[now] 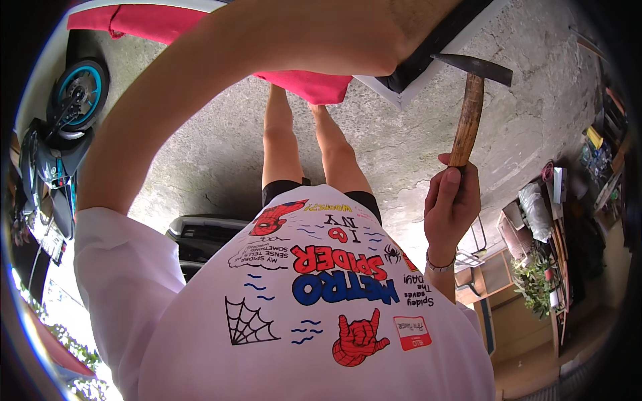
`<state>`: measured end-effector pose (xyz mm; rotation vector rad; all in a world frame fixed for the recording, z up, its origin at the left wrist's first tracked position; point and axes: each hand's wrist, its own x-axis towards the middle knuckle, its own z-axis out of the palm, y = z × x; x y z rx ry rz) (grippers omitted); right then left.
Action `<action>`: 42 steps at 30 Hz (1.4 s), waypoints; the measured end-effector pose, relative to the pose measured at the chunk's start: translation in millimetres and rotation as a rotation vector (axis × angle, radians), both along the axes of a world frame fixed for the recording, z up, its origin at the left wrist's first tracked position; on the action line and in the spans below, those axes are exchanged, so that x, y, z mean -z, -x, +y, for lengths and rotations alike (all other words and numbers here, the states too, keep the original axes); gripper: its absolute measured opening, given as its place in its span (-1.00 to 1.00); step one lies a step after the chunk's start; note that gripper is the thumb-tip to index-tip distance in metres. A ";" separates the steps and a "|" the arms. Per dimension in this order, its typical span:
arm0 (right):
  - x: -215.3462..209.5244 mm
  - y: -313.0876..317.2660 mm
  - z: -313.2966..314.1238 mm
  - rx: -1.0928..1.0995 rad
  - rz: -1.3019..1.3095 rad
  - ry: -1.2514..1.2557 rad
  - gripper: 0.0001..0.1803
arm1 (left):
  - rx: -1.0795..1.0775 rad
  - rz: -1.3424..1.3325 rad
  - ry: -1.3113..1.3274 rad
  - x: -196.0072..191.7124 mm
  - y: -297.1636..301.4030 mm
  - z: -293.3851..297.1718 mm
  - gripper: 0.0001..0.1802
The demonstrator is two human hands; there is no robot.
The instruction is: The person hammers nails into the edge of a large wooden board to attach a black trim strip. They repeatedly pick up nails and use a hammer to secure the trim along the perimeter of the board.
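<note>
View: head camera, looking down past the wearer's chest.
Right hand: the right hand (pixel 453 204) was closed around the lower end of a hammer (pixel 467 123), thumb along the wood; a thin bracelet (pixel 441 266) circled the wrist.
Hammer: it stood raised on the right, its worn wooden handle (pixel 466 134) slightly tilted, its dark metal head (pixel 476 67) at the far end. The pointed tip faced left, the blunt face right.
Left arm: the left arm (pixel 200 87) came out of a white sleeve (pixel 127 267) and arched across the far side, bent at the elbow.
Left hand: it lay beyond the far edge of the view, so its grip could not be told.
Panel: a white panel with a black strip (pixel 428 48) showed at the far right, beside the elbow; the hammer's tip overlapped the strip in view, and contact could not be told.
Cloth: red fabric (pixel 311 85) showed beneath the arm, with more red material (pixel 144 23) at the far left.
Body: a white printed shirt (pixel 301 361) filled the near middle, with bare legs (pixel 277 147) beyond it.
Floor: rough grey concrete (pixel 214 140).
Left side: a motorbike wheel (pixel 80 93) with a blue rim.
Right side: a leafy plant (pixel 533 281) near a plastic-wrapped bundle (pixel 535 210).
</note>
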<state>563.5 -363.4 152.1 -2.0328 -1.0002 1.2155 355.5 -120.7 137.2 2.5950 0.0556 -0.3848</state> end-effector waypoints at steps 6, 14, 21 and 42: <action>-1.4 -0.4 -1.9 0.033 0.000 -0.005 -0.67 | 0.147 -0.097 -0.142 -0.7 -8.7 2.0 -0.86; 0.1 0.6 -5.4 0.061 0.023 -0.027 -0.66 | 0.064 0.121 0.162 -16.8 -11.7 11.0 -0.82; 0.7 2.6 -7.3 0.089 0.045 -0.009 -0.65 | 0.092 0.168 0.191 -10.2 -16.2 10.9 -0.78; 1.8 5.2 -12.8 0.117 0.070 -0.006 -0.65 | -0.433 -0.508 -0.117 50.8 36.8 -44.1 -0.79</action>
